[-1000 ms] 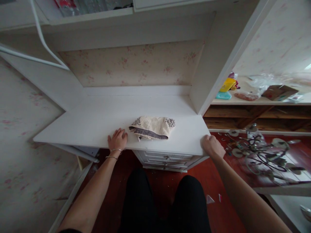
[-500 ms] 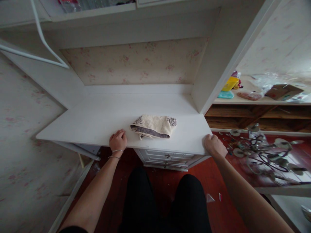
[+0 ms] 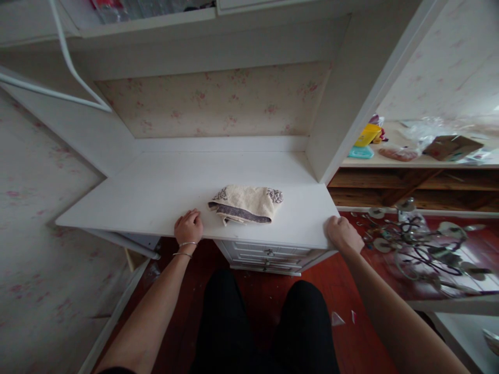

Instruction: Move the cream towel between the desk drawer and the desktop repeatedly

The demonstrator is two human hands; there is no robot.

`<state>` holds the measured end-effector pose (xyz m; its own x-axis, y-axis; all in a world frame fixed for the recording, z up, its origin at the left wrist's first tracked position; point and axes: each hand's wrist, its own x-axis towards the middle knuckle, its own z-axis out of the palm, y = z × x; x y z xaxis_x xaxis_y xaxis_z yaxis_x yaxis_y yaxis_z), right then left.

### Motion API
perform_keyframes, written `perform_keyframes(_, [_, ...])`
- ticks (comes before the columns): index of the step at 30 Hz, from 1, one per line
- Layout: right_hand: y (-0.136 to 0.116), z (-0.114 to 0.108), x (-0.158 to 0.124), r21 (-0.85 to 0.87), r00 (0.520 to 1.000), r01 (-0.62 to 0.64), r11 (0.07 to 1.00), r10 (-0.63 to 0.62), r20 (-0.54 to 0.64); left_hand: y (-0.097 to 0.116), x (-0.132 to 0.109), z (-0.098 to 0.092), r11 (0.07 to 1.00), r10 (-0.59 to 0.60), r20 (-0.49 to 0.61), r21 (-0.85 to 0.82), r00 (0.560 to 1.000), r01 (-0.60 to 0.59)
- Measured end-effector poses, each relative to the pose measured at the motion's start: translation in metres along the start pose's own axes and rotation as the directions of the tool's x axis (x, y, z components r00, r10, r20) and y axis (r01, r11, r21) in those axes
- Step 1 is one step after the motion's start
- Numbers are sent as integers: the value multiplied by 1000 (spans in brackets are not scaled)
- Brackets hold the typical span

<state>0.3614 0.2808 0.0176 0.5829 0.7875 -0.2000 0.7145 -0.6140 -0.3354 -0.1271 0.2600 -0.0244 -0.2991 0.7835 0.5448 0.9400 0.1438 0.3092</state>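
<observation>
A folded cream cloth (image 3: 249, 201) with a dark band and patterned ends lies on the white desk (image 3: 171, 179), touched by neither hand. My left hand (image 3: 188, 225), with two thin bracelets at the wrist, rests on the desk's front edge just left of the cloth. Its fingers are curled in, and nothing shows in them. At the desk's front right corner, my right hand (image 3: 343, 232) is closed over the edge, its fingertips hidden from me.
Under the desk stands a white drawer unit (image 3: 268, 254). A metal chandelier (image 3: 424, 244) lies to the right, below a wooden shelf (image 3: 397, 162) bearing a box (image 3: 452, 148), bags and a yellow container (image 3: 367, 135). A white bent tube (image 3: 68, 62) hangs at upper left.
Only a very slight shift of the camera view shows. Both hands and the cloth keep their places on the desk.
</observation>
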Motion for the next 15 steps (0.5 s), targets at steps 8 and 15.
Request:
perform_keyframes(8, [0, 0, 0, -1, 1000, 1, 1000, -1, -4, 2, 1, -2, 1000, -13, 12, -10, 1000, 13])
perform_keyframes(15, [0, 0, -1, -7, 1000, 4, 1000, -4, -4, 2, 1, -4, 1000, -4, 18, -13, 1000, 4])
